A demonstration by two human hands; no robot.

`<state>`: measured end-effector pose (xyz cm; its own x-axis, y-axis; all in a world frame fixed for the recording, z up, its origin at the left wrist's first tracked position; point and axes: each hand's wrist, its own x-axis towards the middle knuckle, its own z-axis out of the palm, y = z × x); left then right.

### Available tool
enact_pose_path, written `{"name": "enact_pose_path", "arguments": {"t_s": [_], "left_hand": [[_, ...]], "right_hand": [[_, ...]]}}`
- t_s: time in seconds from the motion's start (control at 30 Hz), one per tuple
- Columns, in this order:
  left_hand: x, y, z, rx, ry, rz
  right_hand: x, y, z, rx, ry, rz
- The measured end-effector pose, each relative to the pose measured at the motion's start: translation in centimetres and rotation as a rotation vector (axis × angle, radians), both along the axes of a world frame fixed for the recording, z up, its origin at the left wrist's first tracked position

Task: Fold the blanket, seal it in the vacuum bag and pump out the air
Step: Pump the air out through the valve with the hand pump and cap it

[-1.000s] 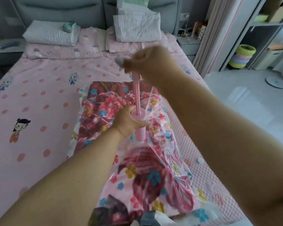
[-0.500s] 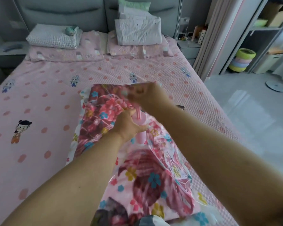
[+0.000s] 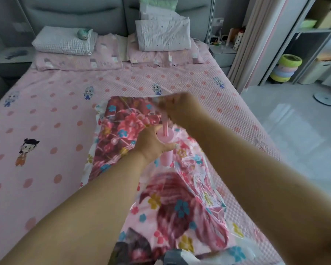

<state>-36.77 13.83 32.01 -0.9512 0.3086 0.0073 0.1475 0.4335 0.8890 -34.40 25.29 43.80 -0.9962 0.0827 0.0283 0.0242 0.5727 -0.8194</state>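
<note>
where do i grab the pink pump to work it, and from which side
Judging by the grip shown, use two holds. Wrap the left hand round the pink pump barrel from the left, just under its wide top collar, to steady it upright on the vacuum bag. The right hand takes the thin rod's top end from above.

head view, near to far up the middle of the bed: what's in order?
vacuum bag with the folded blanket → left hand gripping the pink pump barrel → right hand on the plunger handle → pink pillows → grey headboard
</note>
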Motion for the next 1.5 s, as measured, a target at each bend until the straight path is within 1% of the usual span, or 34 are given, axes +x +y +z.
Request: {"name": "enact_pose_path", "arguments": {"t_s": [0.07,0.1,0.13,0.17,0.23,0.27,0.3,0.4,0.43,0.47,0.53,0.57,0.6,0.67,0.7,0.73,0.77,0.8,0.83,0.87,0.93,0.97,1.0,1.03,1.13,1.17,1.2,1.23,1.3,1.37,1.4,1.43,1.47,1.5], "left_hand": [[-0.2,0.1,0.0,0.019,-0.035,0.006],[-0.2,0.1,0.0,0.021,-0.04,0.001],[-0.2,0.2,0.0,0.016,-0.038,-0.004],[-0.1,0.2,0.0,0.009,-0.025,-0.011],[0.0,0.2,0.0,-0.011,0.015,-0.018],[0.1,0.2,0.1,-0.021,0.025,-0.014],[0.0,0.1,0.1,-0.028,0.026,-0.008],[-0.4,-0.1,0.1,0.011,-0.013,-0.005],[-0.4,-0.1,0.1,0.018,-0.023,-0.008],[-0.4,0.0,0.1,0.016,-0.028,-0.012],[-0.4,0.0,0.0,-0.004,-0.017,-0.018],[-0.3,0.0,-0.1,-0.01,-0.005,-0.022],[-0.2,0.0,-0.2,-0.013,0.002,-0.02],[-0.1,-0.1,-0.1,-0.025,0.007,-0.008],[-0.2,-0.1,0.0,-0.023,0.003,-0.007],[-0.3,-0.2,0.1,-0.013,-0.007,-0.008],[-0.5,-0.2,0.2,-0.007,-0.014,-0.006],[-0.5,-0.1,0.3,-0.007,-0.016,-0.007],[-0.5,-0.1,0.3,-0.008,-0.015,-0.01],[-0.5,0.0,0.3,-0.009,-0.011,-0.014],[-0.4,0.1,0.0,-0.006,-0.002,-0.019],[-0.3,0.1,-0.1,-0.006,0.003,-0.017],[-0.2,0.1,0.0,-0.01,0.015,-0.013],[-0.3,0.1,0.1,-0.012,0.028,-0.009],[-0.7,0.0,0.4,0.013,-0.01,-0.009],[-0.7,0.1,0.4,0.019,-0.018,-0.011],[-0.7,0.1,0.3,0.019,-0.02,-0.013],[-0.5,0.0,0.3,0.013,-0.015,-0.018],[-0.3,0.0,0.1,-0.005,0.001,-0.028],[-0.1,0.0,0.2,0.006,-0.014,-0.024],[-0.3,0.0,0.2,0.017,-0.017,-0.018],[-0.5,0.0,0.3,0.024,-0.023,-0.013],[-0.6,0.0,0.4,0.024,-0.031,-0.009],[-0.7,0.0,0.5,0.019,-0.036,-0.008]], "right_hand": [[-1.1,0.2,3.3,-0.098,0.242,0.02],[-1.2,0.3,3.9,-0.133,0.3,0.027],[-1.0,0.3,3.5,-0.101,0.271,0.029],[-0.5,0.4,2.1,-0.043,0.168,0.023],[1.1,0.1,-0.9,0.126,-0.137,0.047],[1.1,0.1,-1.7,0.158,-0.2,0.058],[0.7,0.1,-1.4,0.175,-0.183,0.06],[-1.3,0.2,3.8,0.033,0.152,0.005],[-1.8,0.4,5.1,-0.003,0.248,0.039],[-1.9,0.5,5.4,0.08,0.28,0.09],[-1.0,0.5,2.4,0.387,0.183,0.153],[0.0,0.5,0.3,0.507,0.078,0.172],[0.6,0.6,-1.3,0.583,0.054,0.21],[0.5,0.5,-1.3,0.537,0.094,0.181],[0.1,0.1,0.3,0.43,0.085,0.147],[-0.7,0.0,2.2,0.353,0.143,0.125],[-1.2,0.0,4.0,0.201,0.195,0.12],[-1.8,0.2,5.2,0.067,0.25,0.108],[-2.0,0.6,5.0,0.002,0.266,0.076],[-1.5,0.6,3.9,0.03,0.185,0.049],[0.5,0.1,-0.1,0.173,-0.063,0.082],[1.2,-0.1,-1.3,0.16,-0.152,0.105],[1.1,-0.1,-1.6,0.132,-0.17,0.104],[0.3,0.0,-0.9,0.103,-0.115,0.084],[-1.8,0.5,4.5,-0.02,0.225,0.051],[-2.0,0.5,5.3,-0.036,0.291,0.057],[-2.0,0.5,4.7,0.018,0.292,0.058],[-1.4,0.6,3.2,0.065,0.215,0.064],[0.5,0.3,-0.7,0.211,-0.057,0.113],[0.6,0.4,-2.1,0.379,-0.098,0.203],[-0.1,0.2,-1.0,0.449,-0.046,0.178],[-0.7,0.0,1.1,0.44,0.027,0.134],[-1.4,0.1,3.2,0.325,0.116,0.115],[-1.9,0.3,4.9,0.138,0.203,0.105]]}}
